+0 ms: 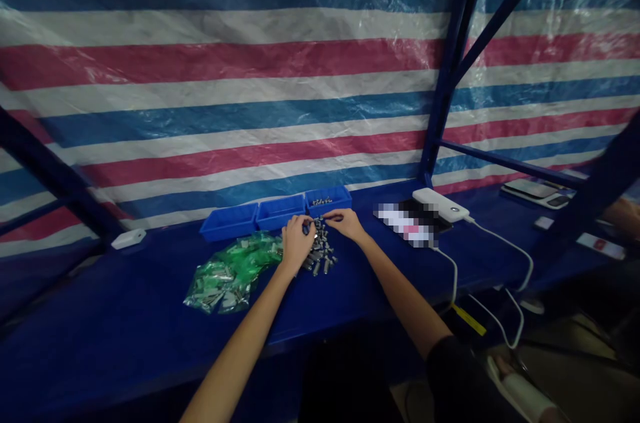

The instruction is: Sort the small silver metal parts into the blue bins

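My left hand (298, 241) is at the left side of a pile of small metal fittings (324, 253), its fingers curled together. Across the pile, my right hand (346, 222) has thumb and forefinger pinched close to the left fingertips. Whatever sits between the fingers of either hand is too small and dark to name. Behind the hands stand a left blue bin (229, 223), a middle blue bin (280, 212) and a right blue bin (341, 197), the last with small metal pieces inside. A green plastic bag (235, 269) with small parts lies beside my left forearm.
To the right, a phone (413, 223) and a white power bank (440, 205) lie on the blue table (330, 309), with white cables running off its front edge. A white adapter (129, 238) sits at left. Blue metal posts (445, 89) frame the striped sheet. Another person's hand shows far right.
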`<state>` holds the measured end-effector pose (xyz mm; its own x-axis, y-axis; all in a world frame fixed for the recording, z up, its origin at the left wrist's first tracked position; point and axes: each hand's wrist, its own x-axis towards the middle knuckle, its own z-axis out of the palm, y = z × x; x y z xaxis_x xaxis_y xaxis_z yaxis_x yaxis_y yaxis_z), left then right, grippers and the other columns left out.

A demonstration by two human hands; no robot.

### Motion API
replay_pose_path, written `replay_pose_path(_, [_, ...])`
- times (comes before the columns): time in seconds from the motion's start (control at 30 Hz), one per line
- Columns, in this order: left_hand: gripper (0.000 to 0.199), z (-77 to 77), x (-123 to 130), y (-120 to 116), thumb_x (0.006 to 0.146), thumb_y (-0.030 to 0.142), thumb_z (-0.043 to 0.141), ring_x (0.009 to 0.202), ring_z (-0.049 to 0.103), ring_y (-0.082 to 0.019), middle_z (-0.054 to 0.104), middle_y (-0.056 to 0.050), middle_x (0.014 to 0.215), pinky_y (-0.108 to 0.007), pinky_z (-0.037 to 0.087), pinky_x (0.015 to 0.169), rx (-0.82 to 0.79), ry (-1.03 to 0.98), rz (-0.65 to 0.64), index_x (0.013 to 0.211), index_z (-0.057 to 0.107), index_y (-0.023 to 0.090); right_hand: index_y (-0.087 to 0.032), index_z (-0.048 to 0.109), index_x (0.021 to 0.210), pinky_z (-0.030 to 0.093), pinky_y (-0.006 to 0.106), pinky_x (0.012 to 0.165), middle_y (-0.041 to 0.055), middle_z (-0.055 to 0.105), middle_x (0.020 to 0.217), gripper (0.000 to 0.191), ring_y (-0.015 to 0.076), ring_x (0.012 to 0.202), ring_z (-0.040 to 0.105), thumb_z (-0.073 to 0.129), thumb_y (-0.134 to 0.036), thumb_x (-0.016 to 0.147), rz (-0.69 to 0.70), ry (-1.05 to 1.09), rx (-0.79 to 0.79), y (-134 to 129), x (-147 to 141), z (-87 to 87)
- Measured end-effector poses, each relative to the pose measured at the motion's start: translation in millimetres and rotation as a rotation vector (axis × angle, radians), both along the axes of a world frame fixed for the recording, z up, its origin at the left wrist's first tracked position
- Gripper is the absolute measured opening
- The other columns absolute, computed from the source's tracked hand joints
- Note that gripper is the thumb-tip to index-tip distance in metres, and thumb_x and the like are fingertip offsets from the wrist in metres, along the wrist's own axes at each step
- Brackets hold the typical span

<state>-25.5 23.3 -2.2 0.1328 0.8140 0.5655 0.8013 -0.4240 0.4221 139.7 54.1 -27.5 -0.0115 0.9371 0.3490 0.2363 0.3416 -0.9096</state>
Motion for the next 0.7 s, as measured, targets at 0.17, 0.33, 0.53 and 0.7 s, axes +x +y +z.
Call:
replay_pose_path(0.17, [0.010, -0.2, 1, -1, 0.079, 0.023, 0.050, 0.085, 0.055, -0.020, 0.061, -0.003, 0.086, -0.035, 0.037, 0.077, -0.010, 0.010, -0.008, 0.085, 0.058, 0.022, -0.026, 0.072, 0.083, 0.048, 0.032, 0.082, 0.0005, 0.071, 0.086, 0.018, 0.0201, 0.086, 0.065, 0.066, -0.021, 0.067, 0.026, -0.247, 0.082, 4, 2, -11.7])
replay_pose_path(0.33, [0.009, -2.4, 2, -1, 0.079, 0.022, 0.049, 0.087, 0.055, -0.021, 0.061, -0.003, 0.085, -0.036, 0.036, 0.079, -0.019, 0.027, -0.034, 0.083, 0.057, 0.022, -0.026, 0.071, 0.087, 0.047, 0.032, 0.083, 0.0006, 0.071, 0.089, 0.021, 0.0213, 0.089, 0.064, 0.066, -0.023, 0.067, 0.037, -0.319, 0.108, 6, 1, -13.3])
replay_pose_path(0.53, [0.009, -5.3, 2, 0, 0.080, 0.022, 0.048, 0.087, 0.055, -0.021, 0.061, -0.002, 0.086, -0.036, 0.036, 0.079, -0.009, 0.050, -0.047, 0.083, 0.057, 0.022, -0.026, 0.071, 0.089, 0.047, 0.030, 0.079, 0.0002, 0.071, 0.089, 0.026, 0.0205, 0.087, 0.064, 0.066, -0.020, 0.064, 0.048, -0.372, 0.070, 2, 0, -9.4])
replay_pose_path(0.7, [0.011, -4.3, 3, -1, 0.080, 0.023, 0.047, 0.088, 0.055, -0.021, 0.061, -0.003, 0.087, -0.037, 0.035, 0.081, -0.016, 0.073, -0.053, 0.084, 0.057, 0.022, -0.027, 0.072, 0.086, 0.046, 0.028, 0.077, -0.0001, 0.071, 0.089, 0.026, 0.0198, 0.085, 0.064, 0.067, -0.018, 0.062, -0.018, -0.436, 0.063, -5, -3, -3.1])
